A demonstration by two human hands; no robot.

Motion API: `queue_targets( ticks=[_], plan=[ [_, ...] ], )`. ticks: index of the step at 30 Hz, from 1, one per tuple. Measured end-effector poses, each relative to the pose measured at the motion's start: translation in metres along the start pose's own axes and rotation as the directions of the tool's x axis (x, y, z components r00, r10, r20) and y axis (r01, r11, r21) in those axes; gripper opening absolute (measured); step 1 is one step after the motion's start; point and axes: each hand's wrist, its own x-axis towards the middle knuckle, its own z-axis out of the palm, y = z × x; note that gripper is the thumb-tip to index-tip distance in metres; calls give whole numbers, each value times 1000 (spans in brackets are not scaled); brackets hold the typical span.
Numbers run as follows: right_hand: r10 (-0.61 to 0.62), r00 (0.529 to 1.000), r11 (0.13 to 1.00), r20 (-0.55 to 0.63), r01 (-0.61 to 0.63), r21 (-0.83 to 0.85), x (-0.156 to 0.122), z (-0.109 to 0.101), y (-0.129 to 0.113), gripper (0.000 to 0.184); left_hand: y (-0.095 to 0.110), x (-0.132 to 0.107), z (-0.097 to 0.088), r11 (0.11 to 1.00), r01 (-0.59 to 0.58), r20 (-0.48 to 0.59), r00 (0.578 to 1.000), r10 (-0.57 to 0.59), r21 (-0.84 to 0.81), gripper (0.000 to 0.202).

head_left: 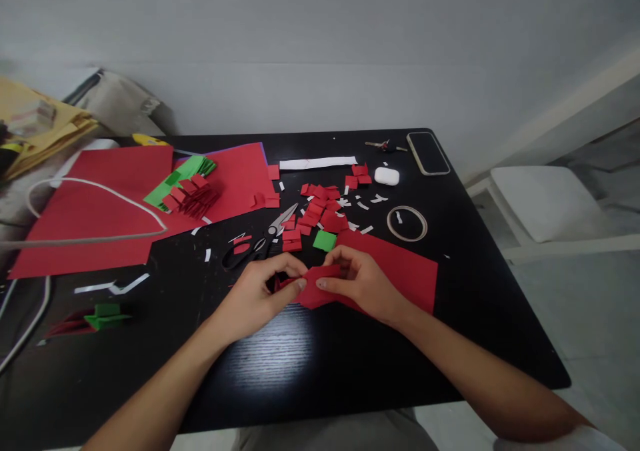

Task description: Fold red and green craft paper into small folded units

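Between my two hands, above the front middle of the black table, is a folded piece of red paper (316,296). My left hand (263,292) pinches its left end between thumb and fingers. On the other side, my right hand (361,281) grips it with the thumb in front and fingers behind. Just beyond the hands lie a small green paper square (325,240) and a heap of folded red paper pieces (316,209). Black-handled scissors (265,236) rest partly open beside the heap. Under my right hand is a larger red sheet (400,269).
Large red sheets (105,217) cover the left, bearing stacked green strips (175,183) and a white cable (100,183). A tape roll (407,224), white earbud case (387,176), keys (386,146) and phone (428,153) sit on the right. A red-and-green folded piece (105,316) lies front left.
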Motion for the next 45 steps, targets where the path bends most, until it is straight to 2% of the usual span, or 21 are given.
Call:
queue_targets(
  ticks=[11, 15, 18, 23, 28, 31, 34, 36, 40, 42, 45],
  plan=[
    [-91, 996, 991, -9, 89, -101, -3, 3, 1, 17, -1, -2, 10, 991, -2, -109, 994, -13, -137, 10],
    [-175, 984, 971, -17, 170, -169, -4, 4, 1, 10, -2, -3, 13, 990, -10, -109, 994, -6, -144, 9],
    [-175, 984, 971, -15, 170, -171, -4, 4, 0, 10, -1, -2, 13, 992, -28, -138, 990, 10, -124, 9],
    [-139, 990, 989, 9, 139, -55, -2, -1, 0, 12, 1, -2, 7, 995, -92, -170, 982, 84, -41, 13],
    [-117, 985, 986, 127, 100, 136, -1, -7, 1, 23, 3, -3, 5, 981, -187, -181, 965, 191, 43, 16],
    [-100, 992, 994, 79, 97, 46, -4, -2, -2, 20, 6, -4, 6, 954, -272, -196, 936, 293, 128, 17],
    [-92, 995, 992, 32, 95, -79, -5, 3, -4, 18, 8, -6, 4, 923, -328, -159, 919, 362, 201, 18],
    [-112, 994, 986, 19, 113, -124, -6, 4, -4, 18, 8, -7, 3, 925, -307, -141, 929, 342, 223, 18],
    [-173, 985, 968, -4, 169, -186, -7, 5, -2, 14, 4, -7, 4, 949, -187, -149, 962, 229, 253, 20],
    [-190, 982, 960, 6, 187, -211, -8, 5, -1, 11, 3, -6, 5, 947, -171, -130, 969, 212, 272, 9],
    [-188, 982, 958, 16, 187, -216, -8, 5, -2, 11, 3, -5, 6, 950, -171, -101, 974, 203, 260, 12]
  ],
)
